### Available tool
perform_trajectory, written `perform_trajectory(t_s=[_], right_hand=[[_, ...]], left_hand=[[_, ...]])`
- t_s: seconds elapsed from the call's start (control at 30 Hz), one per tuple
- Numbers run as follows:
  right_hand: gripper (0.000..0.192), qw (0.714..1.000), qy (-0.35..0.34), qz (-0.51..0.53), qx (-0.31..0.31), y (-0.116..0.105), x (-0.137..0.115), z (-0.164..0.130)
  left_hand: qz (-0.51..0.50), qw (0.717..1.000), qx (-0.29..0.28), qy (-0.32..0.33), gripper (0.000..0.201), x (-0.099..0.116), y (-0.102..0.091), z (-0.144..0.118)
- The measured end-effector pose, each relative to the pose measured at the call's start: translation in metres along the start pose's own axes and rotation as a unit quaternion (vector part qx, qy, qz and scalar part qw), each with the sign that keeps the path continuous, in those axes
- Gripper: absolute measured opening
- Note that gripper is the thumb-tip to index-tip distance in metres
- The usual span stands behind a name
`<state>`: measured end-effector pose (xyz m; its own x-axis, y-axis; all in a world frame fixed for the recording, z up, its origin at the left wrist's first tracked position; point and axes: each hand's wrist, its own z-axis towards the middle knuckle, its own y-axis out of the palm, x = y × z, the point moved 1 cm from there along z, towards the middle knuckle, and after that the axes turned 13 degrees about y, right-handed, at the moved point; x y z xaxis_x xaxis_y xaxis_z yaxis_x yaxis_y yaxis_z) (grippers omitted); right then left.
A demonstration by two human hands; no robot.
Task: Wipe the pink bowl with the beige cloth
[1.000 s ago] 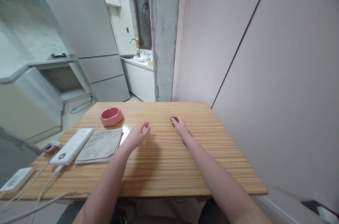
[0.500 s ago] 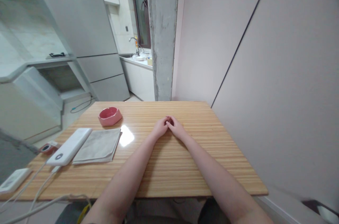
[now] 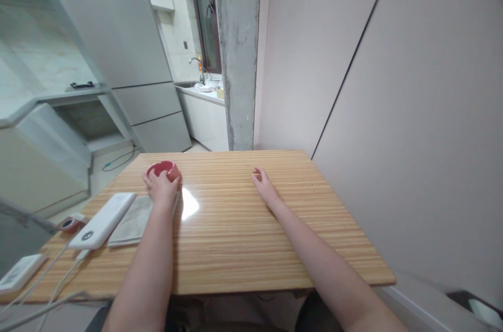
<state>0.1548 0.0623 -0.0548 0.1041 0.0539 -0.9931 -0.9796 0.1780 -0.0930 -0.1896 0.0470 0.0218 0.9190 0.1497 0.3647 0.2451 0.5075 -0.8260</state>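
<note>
Grasping the pink ashtray [image 3: 164, 168], the left hand [image 3: 162, 186] has its fingers wrapped over the near rim — thumb on the right side, fingers on the left. Head view, the only one: the ashtray sits on the wooden table [image 3: 243, 238], at the far left part of the top. Right hand [image 3: 264, 185] lies on the table near the far middle, fingers loosely curled, holding nothing, well apart from the ashtray.

Just near of the left hand lies a folded grey cloth [image 3: 131, 221], partly hidden by the forearm. Left of the cloth and touching it — a white power bank [image 3: 102, 220], cable running off the near edge. Further left, a small red and white device [image 3: 69, 223] at the table edge. A white flat device [image 3: 19, 272] lies at the near left corner. Beyond the table stands a grey refrigerator [image 3: 118, 33].
</note>
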Motion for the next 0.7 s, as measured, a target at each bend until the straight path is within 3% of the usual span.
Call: perform_trajectory(t_s=[0.13, 0.23, 0.33, 0.43, 0.57, 0.7], right_hand=[[0.032, 1.000, 0.021, -0.008, 0.018, -0.004, -0.001, 0.002], [0.032, 0.998, 0.041, -0.005, 0.048, -0.006, -0.004, 0.003], [0.035, 0.997, 0.032, 0.000, 0.066, -0.010, -0.008, 0.002], [0.039, 0.998, 0.007, 0.004, 0.059, -0.013, -0.013, 0.000], [0.044, 0.999, -0.005, 0.000, 0.041, -0.012, -0.016, -0.001], [0.039, 1.000, -0.014, -0.005, 0.004, -0.007, -0.015, -0.001]], left_hand=[[-0.004, 0.998, 0.044, 0.040, 0.031, 0.008, 0.006, 0.002], [-0.067, 0.985, 0.039, 0.155, 0.022, 0.040, 0.009, -0.003], [-0.163, 0.936, -0.015, 0.312, 0.011, 0.088, 0.023, -0.019], [-0.236, 0.881, -0.078, 0.402, 0.019, 0.127, 0.043, -0.042], [-0.265, 0.840, -0.123, 0.456, 0.019, 0.144, 0.058, -0.067], [-0.260, 0.835, -0.146, 0.463, 0.013, 0.150, 0.054, -0.074]])
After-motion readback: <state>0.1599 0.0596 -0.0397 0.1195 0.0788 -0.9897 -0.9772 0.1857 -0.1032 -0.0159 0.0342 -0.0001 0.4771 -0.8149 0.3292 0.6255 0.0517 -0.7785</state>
